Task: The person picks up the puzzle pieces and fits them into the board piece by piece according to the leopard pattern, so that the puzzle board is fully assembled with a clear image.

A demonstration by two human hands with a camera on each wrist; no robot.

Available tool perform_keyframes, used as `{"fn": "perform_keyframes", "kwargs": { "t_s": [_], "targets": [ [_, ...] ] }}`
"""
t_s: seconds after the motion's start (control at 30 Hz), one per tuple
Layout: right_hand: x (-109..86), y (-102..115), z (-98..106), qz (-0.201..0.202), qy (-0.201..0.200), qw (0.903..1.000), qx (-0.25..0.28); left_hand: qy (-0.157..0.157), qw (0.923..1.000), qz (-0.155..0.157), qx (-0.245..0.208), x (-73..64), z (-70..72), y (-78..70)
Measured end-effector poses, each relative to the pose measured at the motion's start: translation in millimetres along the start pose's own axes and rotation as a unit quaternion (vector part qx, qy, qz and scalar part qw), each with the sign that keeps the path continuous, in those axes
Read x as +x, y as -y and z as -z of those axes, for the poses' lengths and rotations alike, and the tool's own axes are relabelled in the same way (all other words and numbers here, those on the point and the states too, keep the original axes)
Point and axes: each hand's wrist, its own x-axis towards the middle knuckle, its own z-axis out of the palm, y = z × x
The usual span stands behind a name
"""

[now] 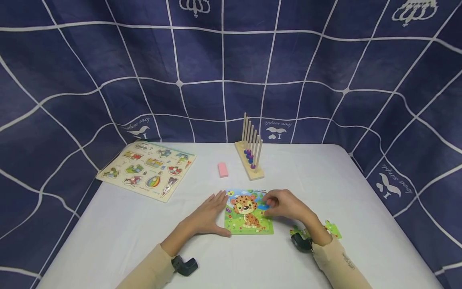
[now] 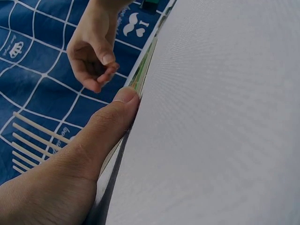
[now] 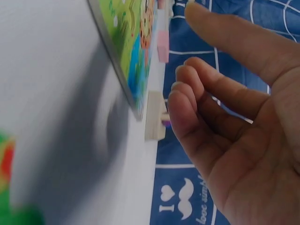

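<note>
A leopard jigsaw puzzle (image 1: 246,214) with a green and blue background lies flat on the white table. My left hand (image 1: 209,214) rests palm down along its left side, fingers spread, the thumb at the lower left corner. In the left wrist view the thumb (image 2: 110,124) presses against the board's edge. Over the puzzle's right side hovers my right hand (image 1: 285,204), its fingers loosely bent. The right wrist view shows the thumb apart from the fingers (image 3: 201,93), with nothing between them. Green puzzle pieces (image 1: 333,229) lie by the right forearm, which partly hides them.
Behind the puzzle is a pink block (image 1: 222,169). A wooden base with upright pegs (image 1: 255,173) and a few purple and blue beads stands farther back. At the left lies a knobbed picture puzzle board (image 1: 148,168). A blue checked curtain (image 1: 238,56) surrounds the table.
</note>
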Motion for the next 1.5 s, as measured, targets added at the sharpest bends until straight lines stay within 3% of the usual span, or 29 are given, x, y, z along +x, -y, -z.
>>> {"fn": "perform_keyframes", "kwargs": {
  "t_s": [0.17, 0.5, 0.97, 1.5],
  "targets": [
    [-13.6, -8, 5, -0.002, 0.005, 0.9999, -0.013, -0.001, 1.0000, -0.003, 0.003, 0.7, 0.4, -0.6],
    [-46.3, -21, 11, -0.069, 0.009, 0.9975, -0.011, 0.003, 1.0000, 0.006, 0.000, 0.3, -0.3, -0.5],
    [-88.1, -33, 11, -0.105, -0.003, 0.9944, -0.010, 0.001, 1.0000, 0.009, 0.001, 0.0, -1.2, -0.4],
    [-105.3, -32, 9, -0.122, 0.017, 0.9923, -0.013, 0.000, 1.0000, 0.006, 0.002, 1.6, -1.8, 1.0]
  ]
}}
